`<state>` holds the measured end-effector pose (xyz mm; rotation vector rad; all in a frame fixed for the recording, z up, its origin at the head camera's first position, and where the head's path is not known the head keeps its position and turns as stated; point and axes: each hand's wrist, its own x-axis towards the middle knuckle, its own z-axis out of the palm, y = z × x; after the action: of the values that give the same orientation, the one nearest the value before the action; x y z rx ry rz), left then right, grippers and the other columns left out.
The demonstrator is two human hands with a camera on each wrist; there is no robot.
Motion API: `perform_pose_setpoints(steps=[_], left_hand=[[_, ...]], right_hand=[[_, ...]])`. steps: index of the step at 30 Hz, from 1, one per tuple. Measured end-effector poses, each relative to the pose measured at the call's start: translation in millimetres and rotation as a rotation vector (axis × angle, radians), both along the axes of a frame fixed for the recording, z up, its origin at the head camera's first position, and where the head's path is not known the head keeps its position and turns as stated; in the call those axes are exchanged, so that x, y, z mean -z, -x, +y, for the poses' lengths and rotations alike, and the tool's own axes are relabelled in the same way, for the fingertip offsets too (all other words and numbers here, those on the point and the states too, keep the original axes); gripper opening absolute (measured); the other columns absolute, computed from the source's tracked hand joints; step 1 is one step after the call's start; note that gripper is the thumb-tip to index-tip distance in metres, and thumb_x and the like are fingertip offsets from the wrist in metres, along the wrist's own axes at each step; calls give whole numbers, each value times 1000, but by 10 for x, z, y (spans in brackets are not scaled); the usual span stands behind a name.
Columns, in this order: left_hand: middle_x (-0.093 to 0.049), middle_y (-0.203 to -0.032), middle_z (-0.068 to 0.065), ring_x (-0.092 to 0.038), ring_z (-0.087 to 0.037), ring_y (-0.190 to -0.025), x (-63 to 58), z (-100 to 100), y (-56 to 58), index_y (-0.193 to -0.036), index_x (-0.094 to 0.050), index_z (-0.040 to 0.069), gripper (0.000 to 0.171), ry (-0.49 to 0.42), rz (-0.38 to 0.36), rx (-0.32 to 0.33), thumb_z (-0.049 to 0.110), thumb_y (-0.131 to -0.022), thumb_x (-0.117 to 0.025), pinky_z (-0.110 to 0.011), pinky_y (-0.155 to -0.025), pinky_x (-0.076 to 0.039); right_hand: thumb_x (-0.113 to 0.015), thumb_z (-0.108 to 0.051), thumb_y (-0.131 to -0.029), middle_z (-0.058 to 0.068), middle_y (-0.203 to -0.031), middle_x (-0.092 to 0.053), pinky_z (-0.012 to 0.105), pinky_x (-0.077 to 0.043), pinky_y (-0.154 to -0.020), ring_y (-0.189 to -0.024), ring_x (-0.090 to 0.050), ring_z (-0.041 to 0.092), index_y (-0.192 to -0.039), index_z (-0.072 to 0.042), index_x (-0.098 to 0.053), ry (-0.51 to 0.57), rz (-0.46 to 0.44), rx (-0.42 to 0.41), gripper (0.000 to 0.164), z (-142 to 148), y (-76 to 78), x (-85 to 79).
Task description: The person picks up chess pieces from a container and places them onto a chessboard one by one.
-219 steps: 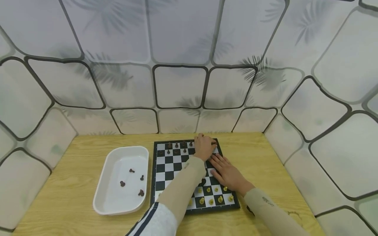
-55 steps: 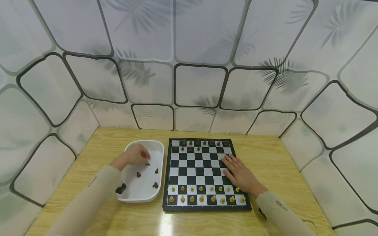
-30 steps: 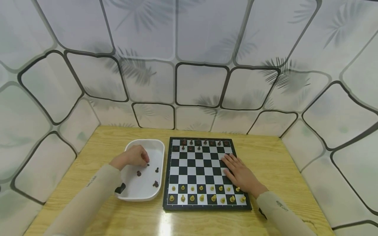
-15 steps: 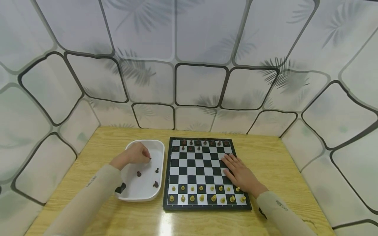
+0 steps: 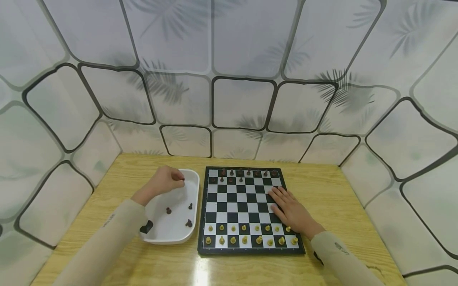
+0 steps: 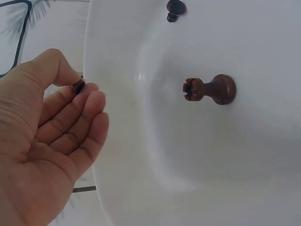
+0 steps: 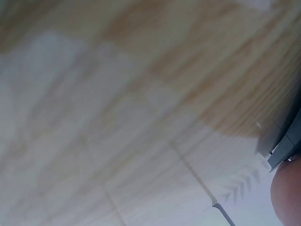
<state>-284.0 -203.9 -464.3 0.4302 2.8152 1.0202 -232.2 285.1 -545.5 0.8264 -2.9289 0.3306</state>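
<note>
My left hand (image 5: 163,182) is over the far part of a white tray (image 5: 197,198), pinching a small dark brown chess piece (image 6: 78,86) between thumb and index finger. Most of that piece is hidden by the fingertips. In the left wrist view a brown rook (image 6: 211,89) lies on its side in the tray. My right hand (image 5: 292,211) rests with straight fingers on the right edge of a black-and-white chessboard (image 5: 247,198). Yellow chess pieces (image 5: 259,240) fill the board's two near rows, and dark chess pieces (image 5: 248,172) stand in its two far rows.
Several dark pieces lie in the tray, one of them a small chess piece (image 5: 190,206) near its right side. Tray and board stand side by side on a wooden table (image 5: 154,266). Patterned walls (image 5: 236,103) enclose its back and sides.
Earlier my left hand reached across the board's far right corner; later it picked a dark piece from the tray floor and has now lifted it up and away. The right hand has stayed put.
</note>
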Motion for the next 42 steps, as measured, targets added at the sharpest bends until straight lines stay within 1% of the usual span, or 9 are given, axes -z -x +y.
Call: perform_pose_setpoints(steps=[4, 9, 12, 19, 24, 26, 29, 36, 42], left_hand=[[-79, -101, -14, -72, -23, -88, -39, 34, -1, -109, -78, 0, 21, -32, 51, -27, 14, -94, -74, -38, -77, -61], [-79, -105, -13, -71, -25, -94, -102, 100, 2, -111, -79, 4, 22, -67, 64, -57, 20, -96, -76, -41, -82, -62], [-79, -108, -12, -72, -25, -96, -128, 139, 10, -113, -80, 5, 24, -74, 72, -58, 22, -97, -76, -42, -85, -62], [-81, -108, -13, -76, -26, -95, -197, 282, 30, -117, -80, 4, 28, -96, 113, -43, 24, -97, -75, -41, -82, -63], [-81, -108, -12, -75, -24, -93, -246, 418, 64, -116, -80, 5, 27, -101, 125, -48, 23, -97, -75, -39, -78, -62], [-81, -106, -12, -75, -25, -92, -263, 482, 78, -115, -81, 5, 25, -109, 146, -37, 22, -96, -75, -40, -78, -62], [-81, -104, -12, -75, -24, -91, -269, 582, 103, -112, -81, 5, 23, -126, 163, -27, 19, -95, -75, -41, -78, -62], [-80, -102, -11, -74, -24, -91, -240, 828, 168, -110, -81, 3, 23, -175, 154, -11, 16, -93, -73, -42, -81, -63], [-80, -103, -10, -74, -23, -91, -207, 1086, 244, -109, -81, 3, 21, -184, 159, 36, 16, -93, -74, -40, -82, -62]], right_hand=[[-48, -36, -111, 16, -169, -39, 60, -27, -128, -159, -30, 41, -162, -7, -41, -5, -16, 2, 59, -2, 4, -7], [-50, -35, -111, 17, -168, -39, 60, -27, -127, -158, -31, 41, -161, -6, -42, 0, -14, 2, 59, 2, 10, -5], [-50, -36, -111, 16, -168, -39, 60, -27, -127, -158, -31, 41, -161, -6, -42, -3, -17, 4, 59, 2, 13, -3], [-48, -39, -112, 14, -171, -35, 56, -23, -130, -161, -26, 38, -163, -9, -38, -20, -59, 17, 61, 5, 24, 3], [-48, -39, -111, 14, -170, -36, 56, -24, -130, -161, -27, 38, -163, -9, -38, -20, -52, 14, 61, 6, 28, 14], [-48, -39, -111, 14, -170, -36, 57, -24, -129, -161, -27, 38, -163, -8, -38, -21, -49, 14, 61, 7, 29, 22], [-48, -39, -111, 14, -170, -37, 57, -24, -129, -161, -27, 38, -163, -8, -39, -18, -49, 14, 61, 7, 28, 27], [-49, -39, -111, 14, -170, -37, 57, -25, -129, -160, -27, 38, -163, -8, -39, -14, -43, 8, 61, 3, 26, 24], [-48, -40, -111, 14, -170, -36, 57, -24, -129, -161, -27, 38, -163, -9, -38, -17, -46, 10, 61, 9, 33, 30]])
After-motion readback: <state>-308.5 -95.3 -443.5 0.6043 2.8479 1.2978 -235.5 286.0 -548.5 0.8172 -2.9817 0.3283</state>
